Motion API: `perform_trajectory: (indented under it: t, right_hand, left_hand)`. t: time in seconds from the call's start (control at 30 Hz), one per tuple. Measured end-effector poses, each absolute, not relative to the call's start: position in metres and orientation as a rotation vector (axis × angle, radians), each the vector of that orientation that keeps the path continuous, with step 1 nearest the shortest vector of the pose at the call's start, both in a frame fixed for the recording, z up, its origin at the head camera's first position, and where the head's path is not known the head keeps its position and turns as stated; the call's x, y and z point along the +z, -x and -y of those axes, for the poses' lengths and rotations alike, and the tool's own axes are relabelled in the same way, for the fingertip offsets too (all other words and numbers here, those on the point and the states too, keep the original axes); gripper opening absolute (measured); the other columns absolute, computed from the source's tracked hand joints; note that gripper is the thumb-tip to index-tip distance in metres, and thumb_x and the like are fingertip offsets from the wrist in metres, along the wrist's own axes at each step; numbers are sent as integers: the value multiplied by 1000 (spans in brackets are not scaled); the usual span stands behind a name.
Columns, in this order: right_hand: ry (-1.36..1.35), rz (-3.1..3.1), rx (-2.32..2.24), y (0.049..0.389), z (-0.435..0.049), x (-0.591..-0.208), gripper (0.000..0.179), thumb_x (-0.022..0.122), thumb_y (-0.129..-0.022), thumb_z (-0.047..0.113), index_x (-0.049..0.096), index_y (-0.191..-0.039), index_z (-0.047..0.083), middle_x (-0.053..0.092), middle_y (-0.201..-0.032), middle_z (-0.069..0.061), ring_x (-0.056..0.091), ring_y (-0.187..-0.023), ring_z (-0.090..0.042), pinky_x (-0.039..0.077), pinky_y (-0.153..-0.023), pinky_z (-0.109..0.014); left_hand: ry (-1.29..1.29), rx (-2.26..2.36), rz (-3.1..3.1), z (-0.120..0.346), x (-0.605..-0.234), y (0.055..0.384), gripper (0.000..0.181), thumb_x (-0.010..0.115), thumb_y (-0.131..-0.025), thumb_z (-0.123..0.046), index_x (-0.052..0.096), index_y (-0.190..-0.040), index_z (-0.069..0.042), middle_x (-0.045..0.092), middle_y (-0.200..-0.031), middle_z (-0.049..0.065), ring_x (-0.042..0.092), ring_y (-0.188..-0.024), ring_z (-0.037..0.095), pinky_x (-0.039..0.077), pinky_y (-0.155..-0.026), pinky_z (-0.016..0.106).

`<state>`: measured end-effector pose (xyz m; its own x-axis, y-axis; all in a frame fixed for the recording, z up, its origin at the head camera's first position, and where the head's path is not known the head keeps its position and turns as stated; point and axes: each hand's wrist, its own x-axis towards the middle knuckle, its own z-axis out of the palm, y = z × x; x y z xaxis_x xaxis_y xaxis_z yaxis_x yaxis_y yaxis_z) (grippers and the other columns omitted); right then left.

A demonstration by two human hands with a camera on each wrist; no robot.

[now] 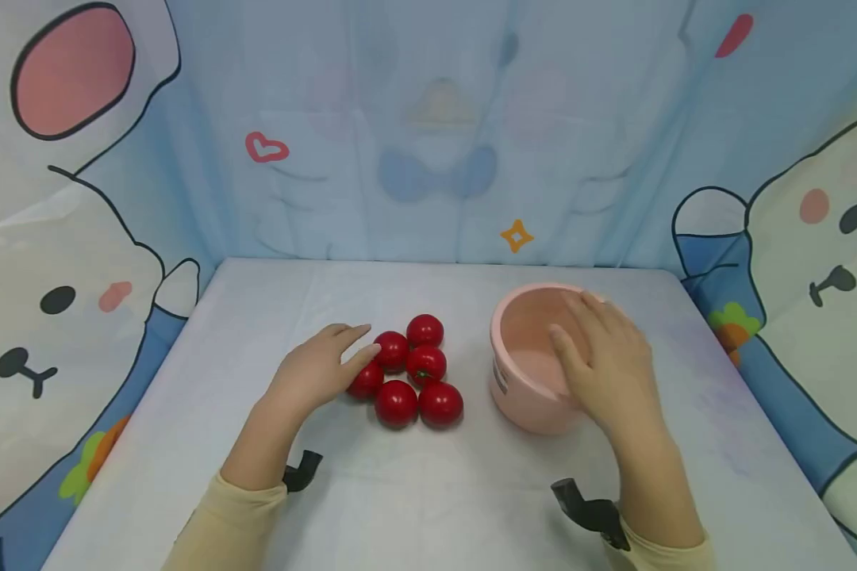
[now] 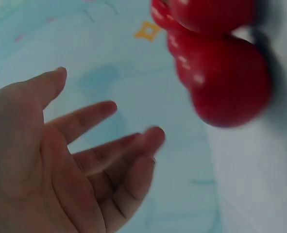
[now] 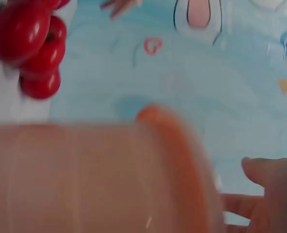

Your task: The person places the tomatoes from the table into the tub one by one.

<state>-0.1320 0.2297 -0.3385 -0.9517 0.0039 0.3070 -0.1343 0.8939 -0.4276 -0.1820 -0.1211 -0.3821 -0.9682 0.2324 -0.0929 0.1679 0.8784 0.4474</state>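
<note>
Several glossy red tomatoes [image 1: 397, 404] sit in a cluster on the white table, one showing a green stem end. My left hand [image 1: 321, 369] is at their left side, thumb and fingers spread; the left wrist view shows the palm [image 2: 26, 160] with nothing in it and the tomatoes [image 2: 230, 82] apart from it. To the right stands a pink round tub [image 1: 536, 404], upright with its mouth up. My right hand [image 1: 610, 365] hovers at the tub's right rim, thumb over the opening. In the right wrist view, the tub's wall [image 3: 75, 179] hides part of that hand [image 3: 274, 189].
The white table [image 1: 414, 507] meets a blue cartoon-printed curtain [image 1: 443, 214] at the back. More printed cloth hangs at both sides. Black straps [image 1: 593, 515] stick out at both wrists.
</note>
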Motion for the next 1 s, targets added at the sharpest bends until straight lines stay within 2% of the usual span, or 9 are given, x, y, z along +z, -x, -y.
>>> perform_trajectory:
  t: [0.13, 0.23, 0.3, 0.4, 0.47, 0.53, 0.67, 0.8, 1.0]
  right_hand:
    - [126, 2673, 857, 136, -270, -350, 56, 34, -105, 49, 34, -155, 22, 28, -162, -14, 21, -149, -44, 16, -112, -75]
    - [339, 2605, 1102, 141, -291, -360, 51, 29, -105, 50, 32, -154, 36, 22, -165, 1, 17, -153, -34, 19, -113, -73]
    - [460, 2533, 1281, 145, -300, -368, 48, 28, -105, 52, 31, -152, 46, 19, -165, 12, 13, -155, -26, 23, -114, -70]
    - [529, 2423, 1531, 149, -307, -381, 46, 30, -103, 56, 31, -149, 51, 17, -163, 21, 11, -155, -19, 27, -117, -61]
    - [482, 2329, 1711, 151, -310, -390, 47, 34, -103, 56, 32, -149, 50, 19, -163, 19, 13, -155, -18, 28, -119, -51]
    - [407, 2231, 1872, 152, -312, -398, 49, 37, -102, 55, 33, -150, 46, 21, -164, 16, 16, -154, -17, 31, -118, -36]
    - [281, 2082, 2058, 153, -313, -411, 48, 40, -103, 51, 35, -151, 43, 23, -163, 13, 20, -152, -14, 42, -104, -13]
    - [272, 2029, 2094, 153, -311, -417, 47, 38, -104, 49, 34, -151, 45, 23, -163, 15, 23, -151, -15, 46, -97, -10]
    - [284, 2015, 2090, 154, -307, -420, 48, 37, -103, 51, 32, -151, 46, 21, -163, 17, 22, -151, -14, 45, -100, -12]
  left_hand:
    - [-269, 799, -2816, 144, -408, 193, 54, 46, -99, -56, 44, -149, -34, 43, -154, 5, 38, -144, 32, 33, -115, 59]
    - [-252, 910, -2764, 153, -427, 200, 52, 48, -99, -55, 46, -147, -36, 45, -153, 4, 38, -144, 32, 33, -115, 59]
    - [-251, 983, -2731, 155, -438, 203, 51, 49, -98, -55, 47, -146, -37, 47, -152, 4, 44, -139, 31, 36, -113, 59]
    - [-242, 1078, -2666, 157, -452, 204, 49, 50, -98, -55, 48, -145, -38, 54, -143, 5, 62, -114, 26, 48, -103, 53]
    - [-209, 1132, -2613, 158, -459, 205, 49, 51, -98, -56, 48, -144, -40, 56, -137, 5, 66, -93, 21, 54, -90, 45]
    - [-166, 1191, -2557, 158, -465, 205, 49, 51, -97, -57, 48, -144, -41, 58, -133, 7, 65, -79, 19, 55, -78, 37]
    - [-108, 1271, -2482, 160, -471, 206, 50, 54, -95, -58, 50, -142, -42, 60, -131, 7, 65, -80, 18, 56, -73, 31]
    - [-108, 1286, -2458, 161, -475, 207, 51, 58, -93, -57, 51, -142, -41, 63, -126, 7, 66, -82, 18, 57, -77, 31]
    - [-110, 1309, -2447, 161, -478, 208, 51, 63, -93, -51, 53, -141, -38, 63, -124, 8, 67, -82, 17, 58, -79, 31]
